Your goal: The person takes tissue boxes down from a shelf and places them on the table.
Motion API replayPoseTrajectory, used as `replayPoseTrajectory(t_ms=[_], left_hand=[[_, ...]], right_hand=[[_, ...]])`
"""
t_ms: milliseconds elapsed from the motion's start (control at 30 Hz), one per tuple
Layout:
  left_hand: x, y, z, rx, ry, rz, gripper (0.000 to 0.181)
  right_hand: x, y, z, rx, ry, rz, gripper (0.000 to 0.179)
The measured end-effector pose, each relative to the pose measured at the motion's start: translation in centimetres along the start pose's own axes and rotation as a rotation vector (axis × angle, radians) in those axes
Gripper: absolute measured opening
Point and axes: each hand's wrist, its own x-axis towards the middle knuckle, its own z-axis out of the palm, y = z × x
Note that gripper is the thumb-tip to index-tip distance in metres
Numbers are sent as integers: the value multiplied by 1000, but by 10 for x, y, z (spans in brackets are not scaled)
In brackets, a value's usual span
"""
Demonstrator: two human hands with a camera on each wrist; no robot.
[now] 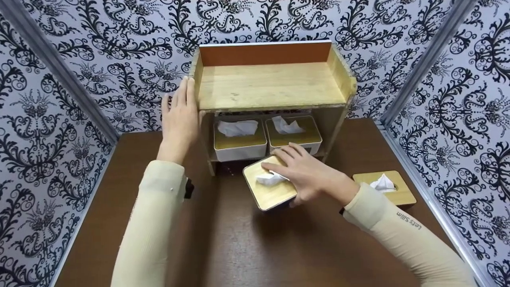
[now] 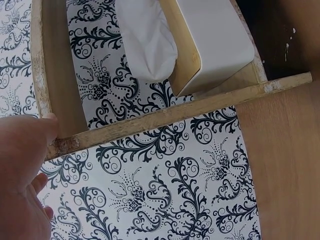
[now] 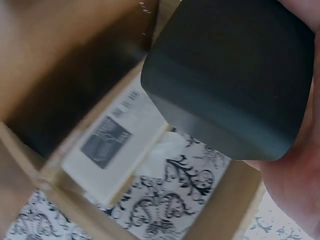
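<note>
My right hand [image 1: 308, 173] grips a tissue box [image 1: 273, 193] with a wooden lid and a tissue poking out. It is tilted in front of the shelf; its dark body [image 3: 225, 80] fills the upper part of the right wrist view. My left hand [image 1: 179, 123] rests against the left side of a small wooden shelf [image 1: 271, 81], fingers straight, with the thumb at the board's edge in the left wrist view. Inside the lower compartment, two white tissue boxes stand side by side, the left one [image 1: 241, 152] and the right one [image 1: 314, 137].
Another wooden-lidded tissue box [image 1: 404, 193] stands on the brown table [image 1: 235, 247] at the right, near my right forearm. Patterned walls [image 1: 131, 40] enclose the table at the back and sides. The shelf has a raised reddish-brown back panel [image 1: 267, 54].
</note>
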Motion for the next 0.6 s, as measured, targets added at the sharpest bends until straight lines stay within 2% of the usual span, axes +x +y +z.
replayPoseTrajectory(t_ms=[333,600], left_hand=[[1,2,0,14,-27,1,85],[-1,0,-1,2,-16,-6,84]], right_hand=[[-23,7,42,51,-33,90,121],[-39,12,71,62,-55,140,120]])
